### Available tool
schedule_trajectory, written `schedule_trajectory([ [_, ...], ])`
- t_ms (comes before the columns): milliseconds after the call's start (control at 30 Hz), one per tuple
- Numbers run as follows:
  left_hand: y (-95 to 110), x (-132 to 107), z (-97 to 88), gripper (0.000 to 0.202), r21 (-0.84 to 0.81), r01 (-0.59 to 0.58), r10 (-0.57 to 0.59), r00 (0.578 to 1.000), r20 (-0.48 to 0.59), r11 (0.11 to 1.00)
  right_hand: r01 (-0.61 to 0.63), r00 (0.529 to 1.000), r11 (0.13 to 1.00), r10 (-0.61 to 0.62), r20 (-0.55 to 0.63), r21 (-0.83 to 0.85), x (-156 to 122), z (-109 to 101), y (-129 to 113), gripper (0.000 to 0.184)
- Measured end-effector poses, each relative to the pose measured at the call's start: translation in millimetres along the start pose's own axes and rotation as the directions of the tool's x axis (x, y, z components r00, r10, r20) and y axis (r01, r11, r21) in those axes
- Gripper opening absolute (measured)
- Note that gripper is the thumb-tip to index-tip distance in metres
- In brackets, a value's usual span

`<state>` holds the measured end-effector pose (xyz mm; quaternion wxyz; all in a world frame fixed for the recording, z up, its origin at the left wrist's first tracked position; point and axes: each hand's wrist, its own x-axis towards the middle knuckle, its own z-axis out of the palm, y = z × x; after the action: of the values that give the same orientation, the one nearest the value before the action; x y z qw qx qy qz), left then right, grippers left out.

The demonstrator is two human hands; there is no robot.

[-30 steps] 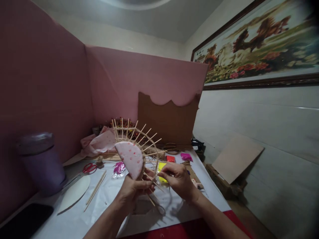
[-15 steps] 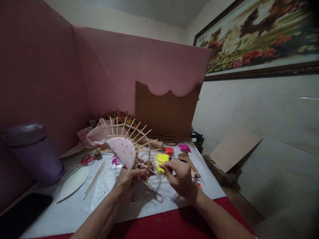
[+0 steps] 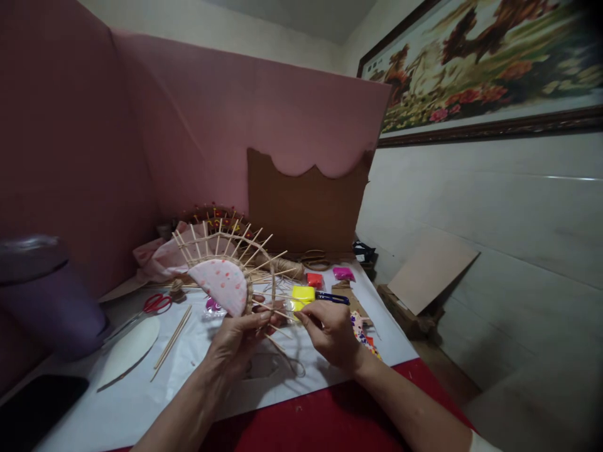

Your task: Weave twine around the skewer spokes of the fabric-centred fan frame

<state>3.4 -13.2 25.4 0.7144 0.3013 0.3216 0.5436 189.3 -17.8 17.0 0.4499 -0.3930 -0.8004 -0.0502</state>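
Observation:
My left hand point(image 3: 240, 342) is closed on the lower end of a half-round craft piece point(image 3: 219, 282), its flat face covered in pink spotted fabric. Thin wooden sticks point(image 3: 254, 252) fan out from its curved edge. Jute twine point(image 3: 273, 282) runs across the sticks in an outer arc. To the right, my right hand point(image 3: 332, 336) pinches thumb against finger close to the lowest sticks, on what looks like the twine's strand. A loose loop of twine point(image 3: 298, 367) hangs below. The left fingers behind the piece are partly hidden.
Yellow point(image 3: 302, 295), red point(image 3: 315, 280) and magenta packets point(image 3: 343, 274) lie beyond my hands, beside a dark blue pen-like tool point(image 3: 335, 298). At left are red-handled scissors point(image 3: 157, 303), loose sticks point(image 3: 172, 342), a white oval piece point(image 3: 132, 351), a phone point(image 3: 42, 408) and a purple tumbler point(image 3: 51, 301).
The whole view has shifted slightly. My right hand sits a little lower against the packets, uncovering more of the blue tool. Both hands keep their grip.

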Motion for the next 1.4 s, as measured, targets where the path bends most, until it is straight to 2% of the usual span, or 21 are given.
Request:
schedule_trajectory([
  [100, -0.5, -2.5, 1.4, 0.022, 0.002, 0.029, -0.029, 0.999, 0.017, 1.000, -0.112, 0.994, 0.992, 0.112, 0.007, 0.064, 0.0, 3.6, 4.2, 0.022],
  [200, -2.1, -5.0, 3.2, 0.027, 0.048, 0.051, -0.054, 0.996, 0.066, 0.998, -0.168, 0.985, 0.982, 0.171, -0.027, 0.092, 1.5, 5.5, 8.3, 0.020],
  [333, -3.9, -7.2, 6.9, 0.028, 0.092, 0.041, -0.052, 0.991, 0.122, 0.995, -0.173, 0.981, 0.981, 0.179, -0.071, 0.090, 3.8, 5.5, 10.0, 0.019],
  [733, -9.6, -8.1, 14.8, 0.029, 0.105, 0.085, -0.096, 0.989, 0.109, 0.991, -0.157, 0.984, 0.982, 0.165, -0.073, 0.105, 2.0, 5.4, 9.5, 0.015],
  [933, -6.5, -4.2, 10.1, 0.027, 0.225, -0.004, -0.009, 0.998, 0.054, 0.974, -0.124, 0.989, 0.989, 0.129, -0.065, 0.081, 1.5, 3.2, 9.8, 0.014],
  [1167, -11.9, 0.8, 5.3, 0.038, 0.312, -0.006, 0.017, 0.999, -0.033, 0.950, -0.011, 1.000, 0.997, 0.008, 0.030, 0.080, 1.2, 0.7, 2.2, 0.016],
  [1400, -13.4, -0.2, 4.2, 0.038, 0.347, 0.133, -0.132, 0.991, -0.027, 0.928, 0.112, 0.993, 0.993, -0.110, 0.041, -0.042, 4.9, -2.0, 9.3, 0.021],
])
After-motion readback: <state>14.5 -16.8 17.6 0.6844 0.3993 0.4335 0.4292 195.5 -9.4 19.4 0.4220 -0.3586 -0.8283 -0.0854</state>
